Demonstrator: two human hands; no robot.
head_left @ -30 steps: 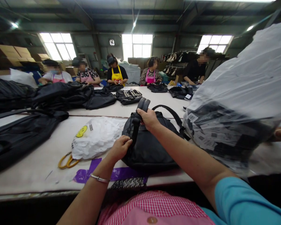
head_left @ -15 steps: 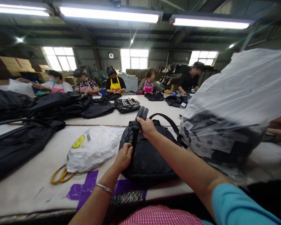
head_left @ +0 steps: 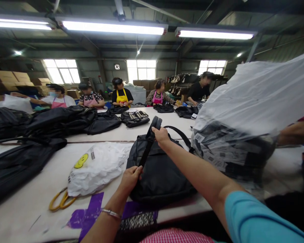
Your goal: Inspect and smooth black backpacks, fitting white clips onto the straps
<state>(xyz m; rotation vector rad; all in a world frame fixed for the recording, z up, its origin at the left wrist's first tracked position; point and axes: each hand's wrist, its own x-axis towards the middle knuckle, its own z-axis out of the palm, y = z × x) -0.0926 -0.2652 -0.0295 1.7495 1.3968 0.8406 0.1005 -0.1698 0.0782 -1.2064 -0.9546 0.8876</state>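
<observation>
A black backpack (head_left: 162,172) lies on the pale table right before me. My right hand (head_left: 160,135) grips its folded shoulder strap (head_left: 154,125) near the top of the bag. Lower down, my left hand (head_left: 132,177) pinches the black webbing (head_left: 146,152) that runs from that strap, and the webbing is drawn straight between both hands. The other strap (head_left: 181,135) arches loose on the bag's right side. Left of the backpack lies a white plastic bag (head_left: 96,168) with a yellow smiley. Yellow-handled scissors (head_left: 62,200) stick out from under it.
A large clear plastic sack (head_left: 243,128) of labelled dark goods stands at the right, with another person's arm (head_left: 292,132) behind it. Black bags (head_left: 58,118) are heaped at the left. Several people sit or stand across the table. Purple tape (head_left: 91,211) marks the near edge.
My left hand has slid down and slightly left along the webbing, widening the gap between my hands. My right hand still grips the strap. The camera view has tilted up slightly.
</observation>
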